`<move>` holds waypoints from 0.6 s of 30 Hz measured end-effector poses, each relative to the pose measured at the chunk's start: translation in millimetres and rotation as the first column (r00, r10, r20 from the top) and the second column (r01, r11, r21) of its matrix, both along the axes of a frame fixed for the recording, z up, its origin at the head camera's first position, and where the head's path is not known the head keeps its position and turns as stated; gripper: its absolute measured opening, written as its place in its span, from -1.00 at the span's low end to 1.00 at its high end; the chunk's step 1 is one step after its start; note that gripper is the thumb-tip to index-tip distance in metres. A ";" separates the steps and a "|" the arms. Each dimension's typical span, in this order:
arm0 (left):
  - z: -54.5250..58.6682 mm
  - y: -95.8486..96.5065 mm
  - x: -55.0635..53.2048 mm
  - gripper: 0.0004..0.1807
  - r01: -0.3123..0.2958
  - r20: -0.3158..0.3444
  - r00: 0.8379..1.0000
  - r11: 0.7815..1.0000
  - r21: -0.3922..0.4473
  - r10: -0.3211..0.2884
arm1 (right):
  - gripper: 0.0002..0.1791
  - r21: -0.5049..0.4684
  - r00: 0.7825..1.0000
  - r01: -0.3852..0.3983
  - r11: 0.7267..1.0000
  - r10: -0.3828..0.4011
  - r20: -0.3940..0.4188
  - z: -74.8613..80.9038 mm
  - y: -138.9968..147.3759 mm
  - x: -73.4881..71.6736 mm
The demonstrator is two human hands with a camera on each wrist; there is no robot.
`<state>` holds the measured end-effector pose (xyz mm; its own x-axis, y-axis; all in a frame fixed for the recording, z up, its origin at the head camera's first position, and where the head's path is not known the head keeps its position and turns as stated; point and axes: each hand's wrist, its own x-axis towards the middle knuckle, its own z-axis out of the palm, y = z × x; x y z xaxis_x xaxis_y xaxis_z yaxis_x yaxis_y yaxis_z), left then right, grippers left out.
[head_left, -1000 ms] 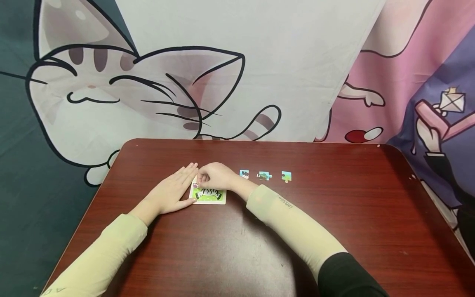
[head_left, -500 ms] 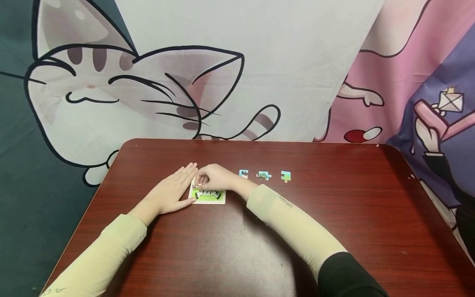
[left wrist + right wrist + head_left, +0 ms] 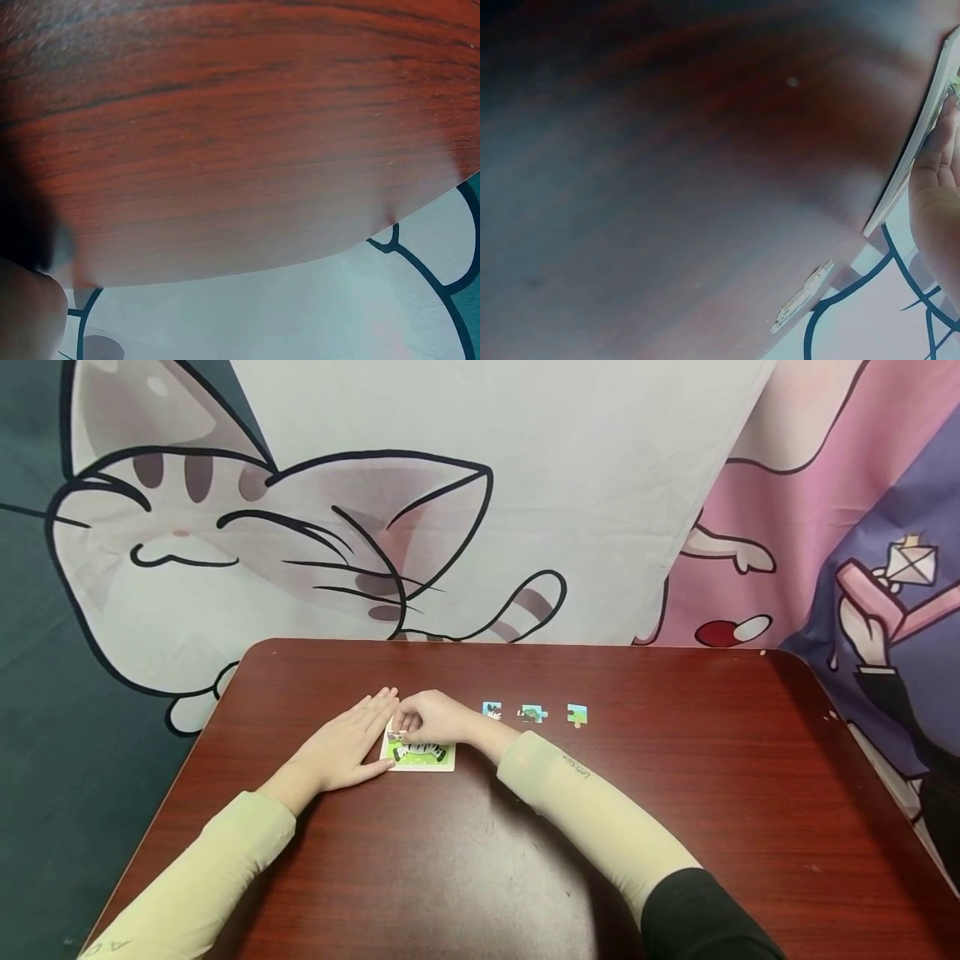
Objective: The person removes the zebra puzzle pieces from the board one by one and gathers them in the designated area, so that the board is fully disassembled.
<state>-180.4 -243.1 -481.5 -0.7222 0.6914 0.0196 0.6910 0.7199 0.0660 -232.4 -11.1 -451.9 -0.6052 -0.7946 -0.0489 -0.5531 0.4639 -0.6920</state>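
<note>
A small zebra puzzle board with a white border lies on the table, in the head view. My left hand rests palm down along its left side, fingers straight, thumb at the lower left corner; only a blurred bit of that hand shows in the left wrist view. Over the board's upper part, my right hand bends its fingers and pinches a small puzzle piece at the upper left corner. Its fingers cover much of that piece and the zebra's upper half. Seen nearly edge-on in the right wrist view is the same board.
Right of the board lie three loose puzzle pieces in a row: a blue one with black and white, a blue and green one and another blue and green one. The brown table ends before a cat-print cloth.
The right fingertips have shifted slightly at the board's upper left corner, and the pinched piece shows less pink than before. The left hand and the loose pieces stay where they were.
</note>
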 end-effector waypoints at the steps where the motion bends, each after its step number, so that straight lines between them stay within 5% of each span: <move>1: 0.0 0.1 -0.2 0.05 0.000 0.000 1.000 1.000 -0.002 0.000 | -0.93 0.000 1.000 0.003 1.000 -0.003 0.003 0.2 0.2 0.0; 18: 1.4 0.6 0.5 0.04 -0.009 0.021 1.000 1.000 -0.007 0.009 | -0.93 0.004 0.998 0.059 0.998 -0.059 0.010 3.9 1.3 1.0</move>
